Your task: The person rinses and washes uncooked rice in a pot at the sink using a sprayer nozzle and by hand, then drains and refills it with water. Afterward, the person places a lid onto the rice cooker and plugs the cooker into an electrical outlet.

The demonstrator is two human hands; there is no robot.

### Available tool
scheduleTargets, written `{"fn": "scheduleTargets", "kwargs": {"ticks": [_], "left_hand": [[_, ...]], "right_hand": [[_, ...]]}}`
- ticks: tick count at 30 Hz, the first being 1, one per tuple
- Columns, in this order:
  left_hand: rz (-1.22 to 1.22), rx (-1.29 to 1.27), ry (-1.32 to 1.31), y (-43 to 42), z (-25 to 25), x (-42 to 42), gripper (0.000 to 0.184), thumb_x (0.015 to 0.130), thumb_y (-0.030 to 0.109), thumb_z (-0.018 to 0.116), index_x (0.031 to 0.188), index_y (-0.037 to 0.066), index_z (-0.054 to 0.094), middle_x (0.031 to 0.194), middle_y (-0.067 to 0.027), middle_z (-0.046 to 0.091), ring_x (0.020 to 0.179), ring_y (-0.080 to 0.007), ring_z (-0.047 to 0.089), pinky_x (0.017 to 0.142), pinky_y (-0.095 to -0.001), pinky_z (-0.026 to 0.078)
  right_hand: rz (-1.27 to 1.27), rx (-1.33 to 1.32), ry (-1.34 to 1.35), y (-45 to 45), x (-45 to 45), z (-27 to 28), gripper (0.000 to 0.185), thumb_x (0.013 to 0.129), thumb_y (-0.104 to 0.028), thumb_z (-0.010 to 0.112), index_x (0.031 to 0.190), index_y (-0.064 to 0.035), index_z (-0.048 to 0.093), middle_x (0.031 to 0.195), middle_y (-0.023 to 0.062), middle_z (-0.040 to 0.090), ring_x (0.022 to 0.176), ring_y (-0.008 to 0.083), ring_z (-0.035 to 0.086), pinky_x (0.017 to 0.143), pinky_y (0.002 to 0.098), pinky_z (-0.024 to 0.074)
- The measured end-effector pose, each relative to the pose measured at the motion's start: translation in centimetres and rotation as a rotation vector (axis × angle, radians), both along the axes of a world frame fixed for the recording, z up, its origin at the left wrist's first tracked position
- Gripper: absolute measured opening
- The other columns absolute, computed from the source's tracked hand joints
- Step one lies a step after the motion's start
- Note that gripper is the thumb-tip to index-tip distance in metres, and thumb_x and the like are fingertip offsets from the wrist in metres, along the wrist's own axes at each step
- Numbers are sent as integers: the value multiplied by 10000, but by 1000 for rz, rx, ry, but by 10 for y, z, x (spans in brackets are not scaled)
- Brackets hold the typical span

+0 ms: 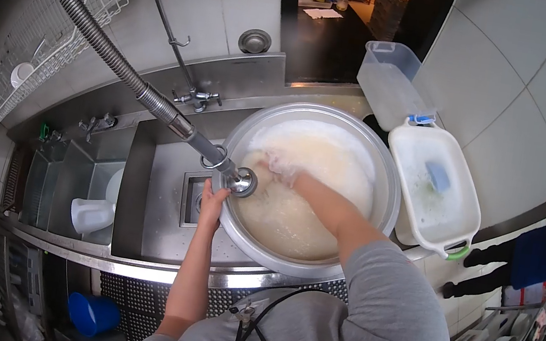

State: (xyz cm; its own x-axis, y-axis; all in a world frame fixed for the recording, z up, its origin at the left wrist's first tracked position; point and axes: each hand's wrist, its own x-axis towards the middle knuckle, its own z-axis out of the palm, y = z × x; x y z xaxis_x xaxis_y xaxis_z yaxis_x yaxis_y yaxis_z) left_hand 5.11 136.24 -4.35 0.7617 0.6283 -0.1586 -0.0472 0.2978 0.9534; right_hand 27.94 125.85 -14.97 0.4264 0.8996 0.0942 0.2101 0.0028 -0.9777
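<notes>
A large round metal basin (394, 188) holds cloudy, whitish liquid (308, 221), with paler foam or sediment toward its far side. At the basin's left rim, my left hand (213, 202) is closed around the edge, thumb on top. Just beside that hand hangs the spray nozzle (243, 182) of a flexible metal hose (102, 36), its head over the rim. My right hand (279, 169) reaches into the liquid left of the middle. Its fingers are partly under the surface and hidden, so I cannot make out anything in them.
Right of the basin stands a white tub (446, 217) with a blue sponge (437, 175); a clear plastic container (392, 79) is behind it. A white pitcher (92, 215) lies in the left sink (65, 189). Another person's legs (491, 267) show at right.
</notes>
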Motion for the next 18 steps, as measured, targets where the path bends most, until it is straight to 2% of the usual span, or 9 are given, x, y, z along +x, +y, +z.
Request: {"fn": "scheduleTargets", "kwargs": {"ticks": [2,3,5,7,9,11,13,15,18], "left_hand": [[-1,-22,12,-3,5,-1,359,715,27,543,1050,22,414,949,-115,543,825,-181,541,716,-298,447],[1,-42,21,-3,7,-2,352,716,26,541,1044,23,416,936,-109,545,816,-178,540,715,-298,446],[-2,-41,11,-2,5,-2,347,716,25,538,1041,25,416,925,-106,544,808,-176,539,712,-299,446],[0,-42,-3,0,1,-1,343,716,23,535,1037,27,416,915,-103,544,800,-173,538,708,-300,446],[-8,-25,-16,1,-3,0,343,714,17,529,1038,30,417,913,-104,544,793,-174,540,700,-298,449],[-13,-44,-19,0,-2,0,346,715,16,528,1042,31,416,918,-105,543,790,-173,540,700,-299,450],[-13,-57,-24,0,-1,0,349,715,15,528,1045,32,415,924,-105,543,788,-173,540,700,-299,451],[0,-27,-35,-2,0,1,426,703,35,499,1115,3,393,946,-122,546,782,-181,565,683,-303,479],[-6,-63,-64,-3,3,1,375,719,19,529,1071,26,401,937,-103,542,810,-173,541,712,-310,451]], "right_hand": [[-116,-501,-250,-14,14,60,662,749,-305,631,1320,-221,306,1383,146,253,1234,320,318,980,431,302],[-34,-885,-1035,-35,21,86,716,734,-329,648,1338,-223,278,1404,140,217,1250,322,298,1000,425,280],[-160,-1097,-911,-58,43,74,792,689,-365,678,1346,-216,261,1393,162,229,1233,341,322,988,440,293],[-211,-1044,-899,-95,45,57,818,689,-373,671,1358,-234,221,1374,191,248,1215,355,342,974,462,302],[-158,-1038,-819,-121,32,47,678,704,-332,647,1296,-157,366,1342,217,274,1150,366,413,960,466,313],[-27,-1127,-834,-139,4,41,408,750,-252,578,1104,-50,561,1185,230,447,1016,377,508,909,477,358],[1058,-1168,-1265,-128,-28,68,268,782,-173,493,883,28,639,945,234,562,904,389,548,921,481,339],[1037,-938,-1179,-131,-67,73,279,799,-129,429,837,45,644,856,239,594,912,400,545,994,467,259],[949,-684,-1228,-117,-108,41,280,795,-171,435,927,31,578,961,237,551,958,392,515,1016,438,223]]}}
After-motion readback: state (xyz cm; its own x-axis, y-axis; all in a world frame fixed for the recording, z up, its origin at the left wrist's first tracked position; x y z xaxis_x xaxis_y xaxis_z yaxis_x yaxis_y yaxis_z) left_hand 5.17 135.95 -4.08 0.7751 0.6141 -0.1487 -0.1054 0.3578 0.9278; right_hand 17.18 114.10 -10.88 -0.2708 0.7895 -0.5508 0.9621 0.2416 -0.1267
